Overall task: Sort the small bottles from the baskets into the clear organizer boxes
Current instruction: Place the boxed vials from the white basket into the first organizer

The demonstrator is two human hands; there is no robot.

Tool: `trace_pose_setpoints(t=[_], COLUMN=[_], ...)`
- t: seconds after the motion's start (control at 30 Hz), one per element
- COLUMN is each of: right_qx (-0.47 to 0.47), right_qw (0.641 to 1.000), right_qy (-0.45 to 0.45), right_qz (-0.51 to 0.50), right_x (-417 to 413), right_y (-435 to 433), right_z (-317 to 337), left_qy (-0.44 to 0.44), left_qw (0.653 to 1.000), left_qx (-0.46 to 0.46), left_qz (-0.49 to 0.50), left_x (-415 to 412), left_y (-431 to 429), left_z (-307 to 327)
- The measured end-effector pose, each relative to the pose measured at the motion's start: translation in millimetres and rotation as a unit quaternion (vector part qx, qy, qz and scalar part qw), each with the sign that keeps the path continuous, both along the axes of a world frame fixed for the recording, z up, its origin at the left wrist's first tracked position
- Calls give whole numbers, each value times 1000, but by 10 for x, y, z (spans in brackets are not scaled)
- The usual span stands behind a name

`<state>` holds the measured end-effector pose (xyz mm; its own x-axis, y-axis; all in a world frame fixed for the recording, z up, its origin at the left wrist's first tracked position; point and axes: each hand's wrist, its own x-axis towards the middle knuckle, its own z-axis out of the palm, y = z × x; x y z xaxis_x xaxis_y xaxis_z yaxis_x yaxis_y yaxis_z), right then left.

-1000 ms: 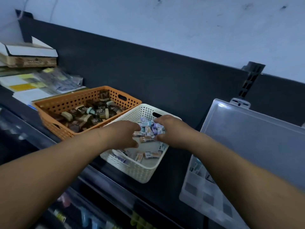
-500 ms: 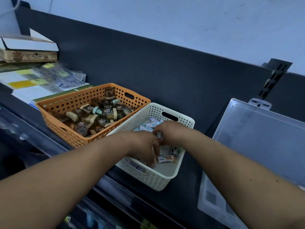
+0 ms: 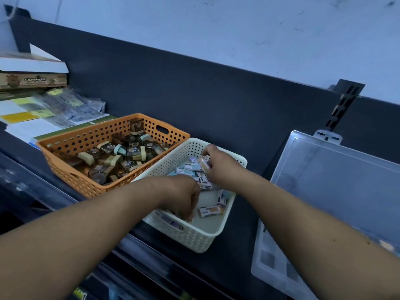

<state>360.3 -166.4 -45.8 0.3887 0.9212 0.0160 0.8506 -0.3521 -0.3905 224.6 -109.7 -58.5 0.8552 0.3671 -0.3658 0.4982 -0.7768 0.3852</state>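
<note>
Small bottles [image 3: 194, 169] with pastel labels are heaped in a white basket [image 3: 201, 241], which is set on a dark shelf [image 3: 240, 241]. The shelf is backed by a black panel [image 3: 216, 94] under a pale, scuffed wall [image 3: 238, 29]. Just beside the white basket on the left, an orange basket [image 3: 71, 176] is filled with brown bottles [image 3: 121, 156] lying at all angles. At the far left a cardboard box [image 3: 32, 80] is stacked above loose papers [image 3: 43, 113]. On the right a clear organizer box [image 3: 337, 180] is placed with its lid raised toward a slotted upright [image 3: 344, 105]; its compartments are partly hidden by the right forearm.

Both forearms are stretched forward over the shelf edge. The left hand [image 3: 181, 195] is turned palm down inside the white basket with its fingers curled toward the floor of the basket; whether anything is gripped cannot be told. The right hand [image 3: 220, 167] is raised above the heap, and a pale bottle [image 3: 203, 164] is pinched between its thumb and fingertips.

The pale bottle is held roughly upright, its long axis slightly tilted; which end is the cap is lost to blur. A loose bottle [image 3: 211, 211] is laid on its side on the basket floor, long axis nearly left to right, its peach end toward the organizer box.
</note>
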Motion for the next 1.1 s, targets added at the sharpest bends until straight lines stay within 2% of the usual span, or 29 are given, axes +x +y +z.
trace_pose_setpoints(t=[0.2, 0.4, 0.6, 0.77, 1.1], right_qx=[53, 70, 107, 144, 193], right_qw=[986, 974, 964, 963, 965], right_qy=[159, 210, 237, 223, 178], right_qz=[14, 41, 58, 37, -26], right_x=[89, 115, 103, 154, 625], right_y=[-205, -380, -543, -765, -1944], right_z=[93, 97, 133, 248, 708], left_qy=[104, 99, -70, -153, -291], left_qw=[994, 994, 994, 980, 954], left_qx=[16, 38, -53, -64, -69], left_qz=[-9, -3, 63, 109, 25], left_x=[-7, -14, -82, -77, 529], left_y=[-127, -229, -152, -207, -934], left_z=[156, 169, 191, 408, 973])
